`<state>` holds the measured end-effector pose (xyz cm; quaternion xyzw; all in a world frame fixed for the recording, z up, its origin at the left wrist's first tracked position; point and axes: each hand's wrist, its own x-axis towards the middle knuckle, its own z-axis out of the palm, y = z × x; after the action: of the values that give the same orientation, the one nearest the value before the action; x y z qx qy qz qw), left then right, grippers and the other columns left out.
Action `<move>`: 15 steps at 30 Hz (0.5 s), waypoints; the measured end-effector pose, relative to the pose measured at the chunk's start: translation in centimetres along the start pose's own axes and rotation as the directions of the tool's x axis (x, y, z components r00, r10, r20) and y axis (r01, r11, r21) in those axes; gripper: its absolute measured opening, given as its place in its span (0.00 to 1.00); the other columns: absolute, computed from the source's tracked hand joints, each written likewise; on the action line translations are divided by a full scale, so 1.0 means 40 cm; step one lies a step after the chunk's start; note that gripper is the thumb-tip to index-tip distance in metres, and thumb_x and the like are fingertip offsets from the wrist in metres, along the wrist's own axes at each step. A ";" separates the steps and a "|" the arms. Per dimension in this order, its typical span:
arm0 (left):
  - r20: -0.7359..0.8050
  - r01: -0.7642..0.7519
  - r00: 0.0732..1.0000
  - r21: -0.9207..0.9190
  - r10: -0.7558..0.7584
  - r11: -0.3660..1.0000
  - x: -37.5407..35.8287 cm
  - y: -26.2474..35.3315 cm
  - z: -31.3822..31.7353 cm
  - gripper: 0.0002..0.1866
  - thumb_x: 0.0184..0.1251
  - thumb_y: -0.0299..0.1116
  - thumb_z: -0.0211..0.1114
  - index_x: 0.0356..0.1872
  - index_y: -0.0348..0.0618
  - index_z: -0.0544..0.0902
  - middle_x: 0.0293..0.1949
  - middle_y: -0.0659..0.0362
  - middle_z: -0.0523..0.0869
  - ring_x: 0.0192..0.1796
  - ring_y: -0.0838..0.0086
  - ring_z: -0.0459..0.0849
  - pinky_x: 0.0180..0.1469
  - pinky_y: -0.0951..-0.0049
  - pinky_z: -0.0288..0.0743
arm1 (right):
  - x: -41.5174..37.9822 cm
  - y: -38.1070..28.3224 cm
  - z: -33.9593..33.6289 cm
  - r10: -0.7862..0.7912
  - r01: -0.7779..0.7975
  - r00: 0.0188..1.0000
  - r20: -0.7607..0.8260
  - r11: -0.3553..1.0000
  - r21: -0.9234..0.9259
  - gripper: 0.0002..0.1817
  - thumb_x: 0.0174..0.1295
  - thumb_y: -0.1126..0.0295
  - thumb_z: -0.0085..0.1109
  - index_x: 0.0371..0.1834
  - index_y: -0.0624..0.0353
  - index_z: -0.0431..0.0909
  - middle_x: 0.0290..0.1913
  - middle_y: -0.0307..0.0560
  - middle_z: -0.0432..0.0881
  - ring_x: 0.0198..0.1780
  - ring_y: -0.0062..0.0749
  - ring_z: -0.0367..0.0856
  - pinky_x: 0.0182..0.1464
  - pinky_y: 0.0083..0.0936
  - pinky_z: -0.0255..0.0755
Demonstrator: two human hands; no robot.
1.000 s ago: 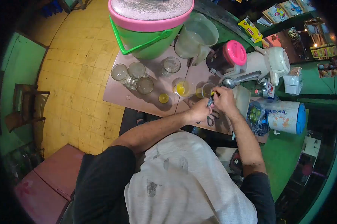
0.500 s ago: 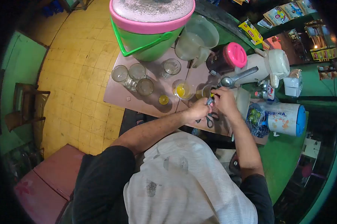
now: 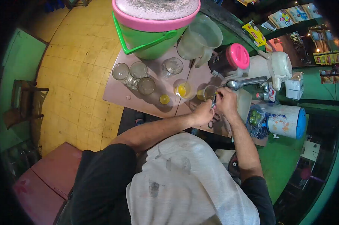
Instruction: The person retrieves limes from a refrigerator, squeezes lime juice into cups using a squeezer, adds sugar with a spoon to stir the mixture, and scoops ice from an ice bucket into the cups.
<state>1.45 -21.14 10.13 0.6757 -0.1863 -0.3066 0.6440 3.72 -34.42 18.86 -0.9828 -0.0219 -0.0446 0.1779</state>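
My left hand (image 3: 202, 113) is closed in front of the glasses, with a bit of something grey-blue at its fingertips that I cannot make out. Close beside it, my right hand (image 3: 227, 101) pinches a small yellow-green thing (image 3: 216, 93), mostly hidden by the fingers. Dark scissors handles (image 3: 214, 120) show on the table just below my left hand. Beyond the hands stands a glass (image 3: 209, 91), partly covered by my right fingers. A metal citrus squeezer (image 3: 248, 81) lies past my right hand. Left of the hands are a glass with yellow liquid (image 3: 182, 89) and a cut citrus half (image 3: 164, 99).
Several glasses (image 3: 138, 70) stand on the pink table (image 3: 115, 92). Behind are a green bucket (image 3: 147, 45) with a pink lid, a clear pitcher (image 3: 199, 37), a pink-lidded jar (image 3: 237, 56) and a white flask (image 3: 278, 65). At right lies a blue-capped container (image 3: 284, 119) near bagged green fruit (image 3: 256, 118).
My hands stay close together and shift slightly; the grey-blue thing between them shows less now. The squeezer appears a little farther right, and the whole view has shifted slightly.
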 end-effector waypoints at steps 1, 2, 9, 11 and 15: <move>0.000 0.000 1.000 0.001 0.000 1.000 0.005 -0.015 0.006 0.12 0.66 0.20 0.47 0.48 0.43 0.71 0.34 0.60 0.76 0.29 0.78 0.73 0.24 0.75 0.67 | 0.001 0.003 0.004 -0.005 0.005 1.000 -0.013 1.000 -0.016 0.09 0.49 0.78 0.64 0.36 0.62 0.83 0.33 0.55 0.83 0.37 0.51 0.83 0.42 0.42 0.76; -0.010 -0.008 1.000 -0.021 0.008 1.000 0.010 -0.029 0.013 0.12 0.66 0.20 0.47 0.47 0.43 0.72 0.33 0.61 0.75 0.29 0.78 0.72 0.24 0.75 0.67 | -0.001 0.006 0.007 -0.008 0.008 1.000 -0.027 0.999 -0.032 0.09 0.49 0.78 0.64 0.36 0.62 0.84 0.33 0.55 0.82 0.38 0.52 0.82 0.43 0.42 0.76; 0.213 0.347 0.936 -0.431 -0.280 0.833 -0.007 0.087 -0.061 0.11 0.68 0.23 0.46 0.48 0.46 0.73 0.33 0.62 0.73 0.29 0.80 0.70 0.24 0.76 0.65 | 0.003 0.016 -0.030 -0.062 0.064 0.994 0.093 0.998 -0.020 0.11 0.51 0.79 0.62 0.39 0.62 0.83 0.35 0.58 0.82 0.39 0.55 0.82 0.45 0.44 0.75; 0.212 0.342 0.938 -0.436 -0.274 0.833 -0.010 0.090 -0.062 0.11 0.69 0.23 0.46 0.49 0.46 0.72 0.33 0.62 0.72 0.30 0.80 0.71 0.24 0.76 0.66 | 0.013 -0.005 -0.065 -0.180 0.181 0.956 0.230 0.983 0.020 0.10 0.53 0.78 0.61 0.40 0.62 0.82 0.34 0.60 0.82 0.39 0.56 0.81 0.45 0.45 0.75; 0.145 0.276 0.959 -0.297 -0.242 0.914 -0.030 0.104 -0.058 0.12 0.70 0.23 0.46 0.52 0.46 0.70 0.33 0.62 0.72 0.28 0.80 0.72 0.22 0.75 0.66 | 0.022 0.021 -0.043 -0.206 0.218 0.939 0.277 0.976 -0.014 0.08 0.54 0.77 0.60 0.37 0.62 0.81 0.33 0.59 0.81 0.39 0.57 0.81 0.43 0.45 0.75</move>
<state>2.67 -19.03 14.42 0.5663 -0.0774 -0.4500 0.6861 4.53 -35.78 20.27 -0.9751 -0.1511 0.0721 0.1454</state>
